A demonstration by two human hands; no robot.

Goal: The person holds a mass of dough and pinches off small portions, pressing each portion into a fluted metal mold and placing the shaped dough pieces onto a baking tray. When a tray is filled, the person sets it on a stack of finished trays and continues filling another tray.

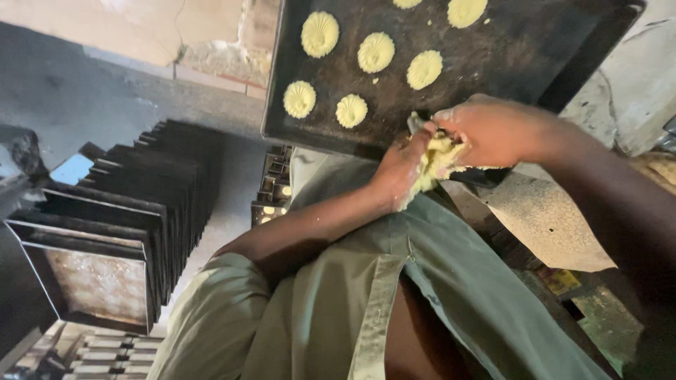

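— What are the two hands busy with?

— Both are on one lump of pale yellow dough [438,160], at the near edge of the dark baking tray [535,49]. The left hand [403,171] comes up from below with its fingers [415,144] curled together into the dough; the right hand [493,130] comes in from the right, fingers [451,121] closed over the top of the same lump. So both sets of fingers are clamped on the dough, and it sits pressed between them.

— Anything else caught in the grip?

— A small greyish piece [415,124] shows just above the left fingers, touching the dough, but I cannot tell what it is.

— And beyond the fingers?

— Further out on the tray lie ridged, shell-patterned dough rounds [374,52], well apart from one another; the nearest one [351,110] is just up and left of the left fingers. A few crumbs lie between them.

— What lies below the hands?

— The person's olive-green shirt [451,281], with the left forearm crossing it. Right of the right fingers, under that arm, a speckled tan sheet [556,225] lies over the bench [627,91], which shows pale and worn beside the tray.

— And off to the far left?

— A row of dark empty trays [141,197] standing on edge, one behind another — well away from both hands.
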